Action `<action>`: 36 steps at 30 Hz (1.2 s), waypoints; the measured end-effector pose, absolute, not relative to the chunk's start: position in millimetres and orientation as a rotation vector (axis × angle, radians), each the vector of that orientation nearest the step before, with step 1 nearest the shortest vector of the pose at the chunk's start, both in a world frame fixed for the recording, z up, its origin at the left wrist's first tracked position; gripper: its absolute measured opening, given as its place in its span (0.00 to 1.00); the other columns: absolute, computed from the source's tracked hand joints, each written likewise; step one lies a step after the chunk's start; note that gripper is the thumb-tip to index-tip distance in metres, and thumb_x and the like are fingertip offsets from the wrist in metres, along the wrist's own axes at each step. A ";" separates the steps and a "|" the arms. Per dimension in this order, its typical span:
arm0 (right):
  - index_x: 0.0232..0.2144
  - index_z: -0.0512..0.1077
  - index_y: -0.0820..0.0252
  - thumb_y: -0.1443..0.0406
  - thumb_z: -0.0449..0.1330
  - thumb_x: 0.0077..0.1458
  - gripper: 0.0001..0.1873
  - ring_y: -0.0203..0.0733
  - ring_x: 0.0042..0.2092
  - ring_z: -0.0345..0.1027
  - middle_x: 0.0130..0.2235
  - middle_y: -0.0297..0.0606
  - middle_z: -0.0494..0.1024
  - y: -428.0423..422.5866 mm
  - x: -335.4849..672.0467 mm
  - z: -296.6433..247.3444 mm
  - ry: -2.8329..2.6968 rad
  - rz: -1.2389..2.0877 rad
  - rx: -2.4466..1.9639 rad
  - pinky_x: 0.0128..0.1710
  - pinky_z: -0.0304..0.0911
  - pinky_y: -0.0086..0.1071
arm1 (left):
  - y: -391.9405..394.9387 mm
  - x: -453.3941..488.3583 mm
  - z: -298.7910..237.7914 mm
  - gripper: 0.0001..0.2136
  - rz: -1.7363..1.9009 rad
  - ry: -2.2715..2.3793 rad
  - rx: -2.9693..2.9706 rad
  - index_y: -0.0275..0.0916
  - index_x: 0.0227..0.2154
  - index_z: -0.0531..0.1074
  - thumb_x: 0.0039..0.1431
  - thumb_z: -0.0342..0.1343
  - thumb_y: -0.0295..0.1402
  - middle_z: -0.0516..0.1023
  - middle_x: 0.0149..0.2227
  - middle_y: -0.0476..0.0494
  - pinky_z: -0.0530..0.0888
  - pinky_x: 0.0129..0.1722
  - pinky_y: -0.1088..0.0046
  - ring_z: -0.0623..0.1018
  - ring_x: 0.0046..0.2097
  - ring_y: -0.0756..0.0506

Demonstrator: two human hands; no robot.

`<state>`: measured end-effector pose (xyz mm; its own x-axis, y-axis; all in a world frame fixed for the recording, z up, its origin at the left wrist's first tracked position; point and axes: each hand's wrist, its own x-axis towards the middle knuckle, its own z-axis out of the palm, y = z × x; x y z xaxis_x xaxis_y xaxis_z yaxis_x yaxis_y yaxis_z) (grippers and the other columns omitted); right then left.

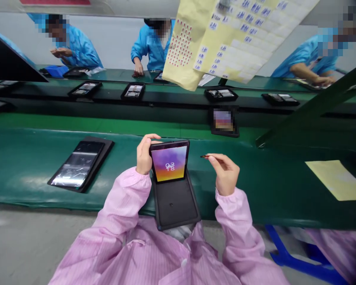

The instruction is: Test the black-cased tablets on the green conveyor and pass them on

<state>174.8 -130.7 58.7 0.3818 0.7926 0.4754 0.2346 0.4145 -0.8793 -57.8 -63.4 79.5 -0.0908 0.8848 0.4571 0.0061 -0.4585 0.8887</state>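
My left hand (144, 153) grips the upper left edge of a tablet (169, 162), its fingers passing behind it. The tablet is tilted up, and its lit screen shows a purple-to-orange picture with white digits. Below it, a black tray (176, 202) lies at the table's front edge, reaching over it towards my lap. To the right of the tablet, my right hand (225, 172) pinches a small, thin red and dark piece (206, 156) between thumb and fingers. What that piece is, I cannot make out. It is apart from the tablet.
Another dark-screened device (78, 163) lies on a black tray at the left of the green table (130, 198). Yellow paper (338, 180) lies at the right; marked sheets (225, 43) hang above. Trays with devices (133, 92) line the black conveyor. Several people in blue work opposite. A green post (308, 107) slants at right.
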 end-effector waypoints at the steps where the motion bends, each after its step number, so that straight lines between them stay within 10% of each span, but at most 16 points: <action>1: 0.31 0.77 0.56 0.63 0.64 0.53 0.04 0.41 0.37 0.75 0.33 0.35 0.81 -127.3 171.2 72.2 -1.254 0.442 -1.105 0.41 0.70 0.37 | -66.6 -60.3 85.2 0.17 1.548 0.977 1.589 0.38 0.34 0.74 0.65 0.44 0.43 0.78 0.31 0.45 0.71 0.33 0.72 0.76 0.31 0.48; 7: 0.35 0.76 0.54 0.65 0.57 0.60 0.07 0.41 0.39 0.75 0.35 0.35 0.81 -111.4 144.1 135.1 -1.756 0.127 -0.932 0.42 0.70 0.37 | -77.8 -62.7 125.9 0.08 1.234 0.939 2.140 0.40 0.32 0.79 0.54 0.60 0.37 0.80 0.30 0.46 0.70 0.31 0.74 0.77 0.29 0.48; 19: 0.37 0.70 0.58 0.62 0.51 0.64 0.09 0.37 0.34 0.74 0.35 0.36 0.79 -98.5 114.5 147.2 -2.155 0.253 -0.879 0.36 0.66 0.28 | -87.4 -48.5 89.1 0.07 2.051 0.893 1.661 0.38 0.30 0.72 0.60 0.55 0.35 0.72 0.27 0.49 0.72 0.25 0.79 0.73 0.26 0.53; 36: 0.33 0.71 0.57 0.65 0.48 0.63 0.13 0.37 0.32 0.71 0.33 0.34 0.79 -96.8 109.3 157.2 -2.534 -0.018 -0.860 0.28 0.54 0.27 | -88.7 -45.4 88.0 0.09 2.167 0.820 1.650 0.39 0.26 0.68 0.61 0.53 0.35 0.71 0.23 0.49 0.69 0.24 0.77 0.71 0.24 0.53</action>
<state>109.3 -96.8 157.2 -0.6981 0.5732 0.4290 0.5792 0.8044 -0.1322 -45.4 -88.7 88.0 -0.2980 0.5501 0.7801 0.1041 -0.7937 0.5994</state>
